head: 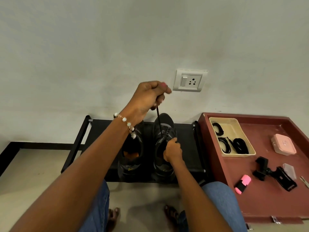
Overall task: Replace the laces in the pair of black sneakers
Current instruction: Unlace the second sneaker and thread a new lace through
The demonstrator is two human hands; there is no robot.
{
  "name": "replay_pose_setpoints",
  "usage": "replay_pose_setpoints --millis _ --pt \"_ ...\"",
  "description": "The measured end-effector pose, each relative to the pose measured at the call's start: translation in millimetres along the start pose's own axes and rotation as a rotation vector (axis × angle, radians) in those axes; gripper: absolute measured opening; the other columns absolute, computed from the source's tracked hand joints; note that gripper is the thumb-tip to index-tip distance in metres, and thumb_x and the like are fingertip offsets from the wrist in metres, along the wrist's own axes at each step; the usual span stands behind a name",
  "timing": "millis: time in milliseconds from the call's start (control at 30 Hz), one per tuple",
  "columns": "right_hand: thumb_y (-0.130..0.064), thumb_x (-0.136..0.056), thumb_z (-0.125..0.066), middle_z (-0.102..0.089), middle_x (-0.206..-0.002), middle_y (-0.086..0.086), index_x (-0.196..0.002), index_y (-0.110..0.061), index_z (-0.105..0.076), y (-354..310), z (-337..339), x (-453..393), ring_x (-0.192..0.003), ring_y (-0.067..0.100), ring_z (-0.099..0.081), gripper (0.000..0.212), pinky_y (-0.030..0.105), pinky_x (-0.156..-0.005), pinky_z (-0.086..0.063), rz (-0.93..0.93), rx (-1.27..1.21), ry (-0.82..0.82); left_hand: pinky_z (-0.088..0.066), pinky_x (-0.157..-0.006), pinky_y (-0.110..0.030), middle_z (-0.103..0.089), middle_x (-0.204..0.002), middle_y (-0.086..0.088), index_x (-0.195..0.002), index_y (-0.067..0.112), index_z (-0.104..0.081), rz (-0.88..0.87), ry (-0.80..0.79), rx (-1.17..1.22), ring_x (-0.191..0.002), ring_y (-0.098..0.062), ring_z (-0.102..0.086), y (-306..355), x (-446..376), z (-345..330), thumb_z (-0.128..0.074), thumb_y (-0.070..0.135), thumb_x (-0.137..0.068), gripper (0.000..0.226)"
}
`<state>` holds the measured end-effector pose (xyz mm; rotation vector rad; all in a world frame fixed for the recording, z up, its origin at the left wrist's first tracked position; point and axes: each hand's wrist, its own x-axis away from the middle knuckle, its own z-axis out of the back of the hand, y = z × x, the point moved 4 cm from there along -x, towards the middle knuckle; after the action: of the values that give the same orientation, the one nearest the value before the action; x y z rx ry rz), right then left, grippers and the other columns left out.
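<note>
Sitting on a low black rack (184,148) by the wall are two black sneakers (164,148), side by side. The left hand (147,97), raised high, has its fingers curled tight round a black lace (159,123) drawn taut up from the right-hand shoe. The right hand (173,150) grips that shoe at its eyelets, fingers bent, covering part of the tongue. Beside the rack, a red tray (267,203) carries one cream basket (232,126) with three coiled black laces, one pink box (283,144), one pink highlighter (242,184) and one black clamp (274,174).
</note>
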<state>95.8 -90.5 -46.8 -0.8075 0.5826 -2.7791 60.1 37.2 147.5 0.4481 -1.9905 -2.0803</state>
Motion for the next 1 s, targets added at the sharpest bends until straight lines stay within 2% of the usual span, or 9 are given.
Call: replay_pose_setpoints --millis 167,267,367,500,600,667,733,833,1000 --pt "-0.009 -0.095 -0.054 -0.023 -0.15 0.032 -0.151 0.006 0.003 0.5 2.3 -4.0 -0.134 0.047 -0.033 0.081 0.051 -0.109 -0.035 -0.012 0.004 -0.023 -0.05 -0.061 -0.021 -0.067 -0.057 0.001 -0.08 0.002 -0.073 0.337 -0.291 -0.384 -0.054 -0.011 -0.059 -65.0 35.8 3.3 -0.052 0.04 -0.096 0.047" --pt "-0.01 -0.093 -0.054 -0.044 -0.138 0.028 -0.144 0.007 -0.028 0.2 17.1 -3.3 -0.124 0.043 -0.047 0.059 0.045 -0.1 -0.045 0.022 -0.014 -0.044 -0.051 -0.066 -0.022 -0.068 -0.055 0.004 -0.074 0.004 -0.075 0.433 -0.343 -0.714 -0.053 -0.009 -0.059 -101.8 39.9 6.0 -0.054 0.049 -0.093 0.053" --pt "-0.009 -0.087 -0.066 -0.056 -0.122 0.021 -0.119 -0.001 -0.052 -1.9 40.7 -1.7 -0.109 0.038 -0.057 0.036 0.039 -0.085 -0.051 0.057 -0.025 -0.071 -0.055 -0.07 -0.033 -0.062 -0.057 -0.002 -0.068 0.005 -0.066 0.355 -0.191 -0.981 -0.057 -0.015 -0.061 -114.3 22.6 11.6 -0.056 0.054 -0.09 0.055" --pt "-0.014 -0.081 -0.076 -0.056 -0.119 0.018 -0.12 -0.004 -0.053 -2.6 48.0 0.7 -0.105 0.039 -0.059 0.046 0.047 -0.083 -0.055 0.061 -0.021 -0.116 -0.052 -0.073 -0.041 -0.054 -0.071 -0.006 -0.064 0.012 -0.048 0.12 0.083 -1.299 -0.072 -0.026 -0.059 -111.1 4.2 11.9 -0.053 0.054 -0.092 0.05" --pt "-0.014 -0.08 -0.077 -0.055 -0.119 0.019 -0.121 -0.005 -0.052 -1.8 45.6 -0.6 -0.104 0.039 -0.06 0.048 0.05 -0.083 -0.056 0.055 -0.017 -0.135 -0.053 -0.085 -0.041 -0.069 -0.088 -0.008 -0.094 0.011 -0.071 0.047 -0.011 -1.073 -0.086 -0.026 -0.065 -125.7 -9.1 2.0 -0.064 0.031 -0.091 0.022" --pt "-0.012 -0.079 -0.078 -0.056 -0.117 0.019 -0.118 -0.005 -0.054 0.5 44.9 -3.1 -0.101 0.04 -0.061 0.047 0.052 -0.078 -0.058 0.042 -0.051 -0.136 -0.053 -0.091 -0.04 -0.071 -0.102 -0.009 -0.104 0.016 -0.074 0.09 -0.161 -1.041 -0.092 -0.026 -0.066 -141.5 -13.1 -7.5 -0.066 0.024 -0.089 0.018" --pt "-0.01 -0.077 -0.08 -0.056 -0.113 0.02 -0.113 -0.005 -0.056 3.3 45.0 -4.4 -0.095 0.042 -0.063 0.043 0.054 -0.066 -0.059 0.016 -0.091 -0.131 -0.054 -0.089 -0.04 -0.071 -0.102 -0.008 -0.099 0.018 -0.077 0.104 -0.227 -1.094 -0.093 -0.027 -0.066 -154.3 -12.1 -14.9 -0.068 0.024 -0.088 0.015" --pt "-0.009 -0.077 -0.08 -0.054 -0.109 0.019 -0.109 -0.004 -0.055 4.3 44.7 -4.4 -0.091 0.044 -0.063 0.04 0.055 -0.06 -0.059 0.006 -0.112 -0.125 -0.055 -0.087 -0.039 -0.073 -0.095 -0.005 -0.09 0.016 -0.078 0.103 -0.165 -1.026 -0.091 -0.024 -0.067 -160.9 -12.8 -15.4 -0.072 0.021 -0.085 0.01" --pt "-0.012 -0.078 -0.079 -0.051 -0.112 0.018 -0.101 -0.009 -0.048 3.8 45.1 -4.1 -0.094 0.043 -0.061 0.039 0.054 -0.072 -0.059 0.029 -0.092 -0.092 -0.056 -0.082 -0.039 -0.072 -0.09 -0.004 -0.087 0.017 -0.077 0.124 -0.145 -1.001 -0.085 -0.023 -0.067 -161.7 -8.4 -14.8 -0.067 0.024 -0.088 0.012"
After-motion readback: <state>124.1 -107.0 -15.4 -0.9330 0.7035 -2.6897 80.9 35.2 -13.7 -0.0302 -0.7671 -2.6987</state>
